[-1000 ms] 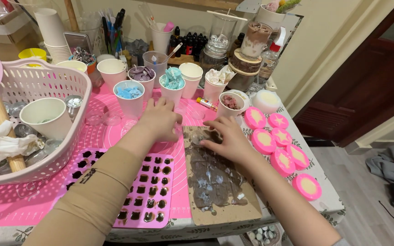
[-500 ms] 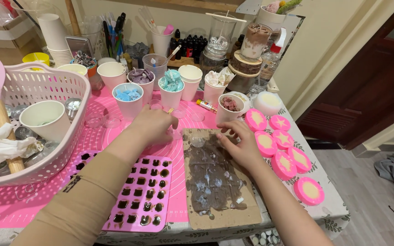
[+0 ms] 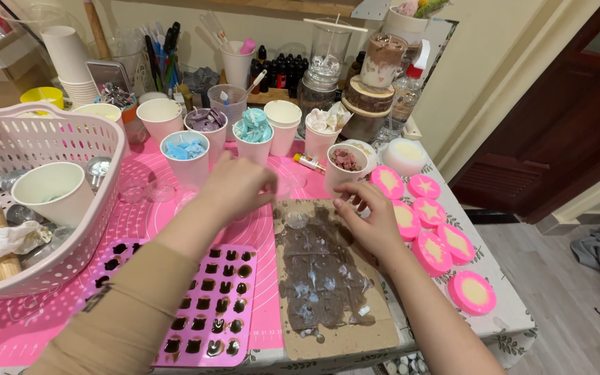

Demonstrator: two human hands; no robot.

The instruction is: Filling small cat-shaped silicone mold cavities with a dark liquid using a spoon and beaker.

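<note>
My left hand (image 3: 239, 186) hovers over the pink silicone mat (image 3: 140, 222) with its fingers curled downward, just in front of a paper cup of blue chunks (image 3: 185, 151). What its fingers enclose is hidden. My right hand (image 3: 371, 221) is over the top right corner of a brown-smeared cardboard sheet (image 3: 328, 285). Its fingers are bent and apart, next to a paper cup of brown chunks (image 3: 345, 161). A small clear round lid (image 3: 296, 219) lies on the cardboard between my hands. A pink mould (image 3: 210, 305) with brown-filled cavities lies under my left forearm.
A white plastic basket (image 3: 71, 132) with a cup and tools stands at the left. Cups of purple (image 3: 206, 119) and teal (image 3: 253, 126) pieces, jars and pens crowd the back. Several pink round soaps (image 3: 453, 243) line the table's right edge. A small tube (image 3: 310, 163) lies behind the cardboard.
Both hands have lifted off the top of the cardboard and moved slightly back toward the cups. The right hand has shifted to the right.
</note>
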